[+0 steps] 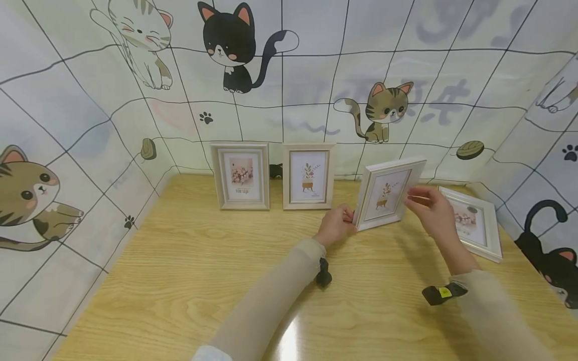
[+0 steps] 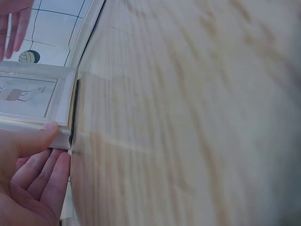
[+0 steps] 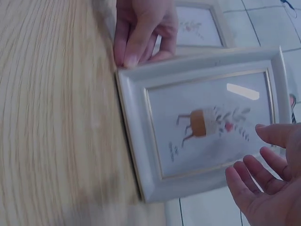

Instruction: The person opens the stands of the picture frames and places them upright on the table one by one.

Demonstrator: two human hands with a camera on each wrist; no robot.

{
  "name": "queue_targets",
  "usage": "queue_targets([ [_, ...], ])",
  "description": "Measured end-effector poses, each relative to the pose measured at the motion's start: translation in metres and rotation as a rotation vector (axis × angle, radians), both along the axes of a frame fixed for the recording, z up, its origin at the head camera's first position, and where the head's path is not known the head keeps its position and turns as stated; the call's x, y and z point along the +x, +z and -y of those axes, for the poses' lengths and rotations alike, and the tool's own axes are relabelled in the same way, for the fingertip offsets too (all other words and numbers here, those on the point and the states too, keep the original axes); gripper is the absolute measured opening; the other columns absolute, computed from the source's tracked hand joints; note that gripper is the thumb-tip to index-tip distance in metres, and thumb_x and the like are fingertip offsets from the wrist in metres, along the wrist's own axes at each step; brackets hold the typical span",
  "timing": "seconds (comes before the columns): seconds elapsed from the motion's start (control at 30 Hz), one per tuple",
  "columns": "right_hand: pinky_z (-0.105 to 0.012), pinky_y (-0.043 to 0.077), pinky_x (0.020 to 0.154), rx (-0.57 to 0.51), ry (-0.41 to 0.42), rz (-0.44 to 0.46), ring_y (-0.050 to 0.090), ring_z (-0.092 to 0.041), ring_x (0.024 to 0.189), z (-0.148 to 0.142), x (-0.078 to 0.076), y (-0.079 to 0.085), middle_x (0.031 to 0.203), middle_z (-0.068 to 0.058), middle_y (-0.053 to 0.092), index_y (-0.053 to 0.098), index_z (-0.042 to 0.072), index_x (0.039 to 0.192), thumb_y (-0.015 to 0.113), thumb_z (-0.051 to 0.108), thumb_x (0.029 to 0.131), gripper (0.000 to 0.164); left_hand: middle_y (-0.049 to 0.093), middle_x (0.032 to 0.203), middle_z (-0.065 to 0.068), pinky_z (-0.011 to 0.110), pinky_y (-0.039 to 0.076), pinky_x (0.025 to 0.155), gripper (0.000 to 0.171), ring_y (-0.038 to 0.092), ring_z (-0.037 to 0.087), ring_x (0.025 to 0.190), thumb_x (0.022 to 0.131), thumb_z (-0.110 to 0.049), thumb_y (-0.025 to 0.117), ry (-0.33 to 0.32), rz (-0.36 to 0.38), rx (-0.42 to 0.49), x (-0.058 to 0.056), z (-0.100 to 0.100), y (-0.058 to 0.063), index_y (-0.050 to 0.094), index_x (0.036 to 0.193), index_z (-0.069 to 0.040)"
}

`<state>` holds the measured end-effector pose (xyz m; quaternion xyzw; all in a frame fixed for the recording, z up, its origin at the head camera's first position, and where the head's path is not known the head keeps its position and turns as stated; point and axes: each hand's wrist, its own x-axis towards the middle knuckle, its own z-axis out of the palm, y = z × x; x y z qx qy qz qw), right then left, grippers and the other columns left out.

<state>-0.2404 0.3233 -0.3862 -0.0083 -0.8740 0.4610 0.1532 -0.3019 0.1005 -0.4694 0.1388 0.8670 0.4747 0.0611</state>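
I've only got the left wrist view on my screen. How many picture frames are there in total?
Observer: Four, counting the held frame that the left hand grips.
Operator: What's past the right hand?
Observer: A far-right frame, its picture partly hidden by that hand in the head view.
Operator: And left of the held one?
Observer: A pink-flower frame and a potted-plant frame stand side by side near the wall.

Rightmost frame: partly behind right hand | held frame: cut at left-wrist view's edge | its small print: perhaps letters, blurred
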Motion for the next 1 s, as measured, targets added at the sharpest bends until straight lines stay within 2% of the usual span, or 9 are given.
queue_targets([
  [0.2, -0.002, 0.045, 0.077, -0.015, 0.070, -0.047, 0.053, 0.016, 0.097, 0.023, -0.003, 0.006, 0.108, 0.028, 0.054, 0.054, -0.004, 0.130, 0.066, 0.021, 0.096, 0.044, 0.077, 0.104, 0.003, 0.022, 0.051, 0.087, 0.027, 0.070, 0.014, 0.099, 0.078, -0.006, 0.084, 0.010, 0.012, 0.001, 0.001, 0.000, 0.003, 0.062, 0.091, -0.013],
  [0.4, -0.004, 0.051, 0.077, -0.091, 0.111, -0.103, 0.058, 0.011, 0.098, 0.039, -0.008, 0.005, 0.109, 0.022, 0.058, 0.056, -0.008, 0.127, 0.068, 0.011, 0.094, 0.040, 0.077, 0.103, 0.003, 0.019, 0.051, 0.084, 0.028, 0.071, 0.012, 0.095, 0.076, -0.005, 0.084, 0.015, 0.010, 0.009, 0.002, -0.001, 0.002, 0.062, 0.090, -0.013],
  [0.6, -0.004, 0.050, 0.078, -0.103, 0.074, -0.084, 0.057, 0.009, 0.099, 0.053, -0.008, 0.006, 0.115, 0.010, 0.059, 0.057, -0.003, 0.129, 0.071, 0.020, 0.093, 0.045, 0.077, 0.102, 0.002, 0.018, 0.051, 0.083, 0.028, 0.071, 0.011, 0.095, 0.076, -0.005, 0.085, 0.016, -0.010, -0.004, 0.002, -0.002, 0.001, 0.062, 0.089, -0.013],
  [0.7, -0.006, 0.052, 0.078, -0.147, 0.048, -0.081, 0.058, 0.008, 0.099, 0.061, -0.008, 0.007, 0.116, 0.007, 0.061, 0.057, -0.003, 0.128, 0.072, 0.023, 0.093, 0.046, 0.077, 0.102, 0.002, 0.019, 0.052, 0.084, 0.028, 0.071, 0.011, 0.094, 0.077, -0.005, 0.084, 0.017, -0.011, -0.006, 0.003, -0.002, 0.002, 0.061, 0.090, -0.013],
  [0.87, -0.006, 0.053, 0.075, -0.252, -0.017, -0.125, 0.060, 0.009, 0.093, 0.073, -0.009, 0.006, 0.106, 0.010, 0.062, 0.059, -0.006, 0.123, 0.074, 0.014, 0.090, 0.041, 0.077, 0.102, 0.002, 0.021, 0.051, 0.085, 0.028, 0.072, 0.011, 0.094, 0.077, -0.005, 0.084, 0.019, 0.001, -0.004, 0.005, -0.002, 0.004, 0.061, 0.089, -0.013],
  [1.0, -0.005, 0.053, 0.075, -0.309, -0.051, -0.165, 0.061, 0.009, 0.087, 0.085, -0.006, 0.011, 0.108, -0.005, 0.064, 0.059, -0.012, 0.118, 0.073, 0.004, 0.088, 0.037, 0.078, 0.103, 0.003, 0.020, 0.052, 0.085, 0.028, 0.072, 0.011, 0.095, 0.076, -0.004, 0.084, 0.017, -0.005, -0.006, 0.004, -0.002, 0.003, 0.061, 0.089, -0.013],
])
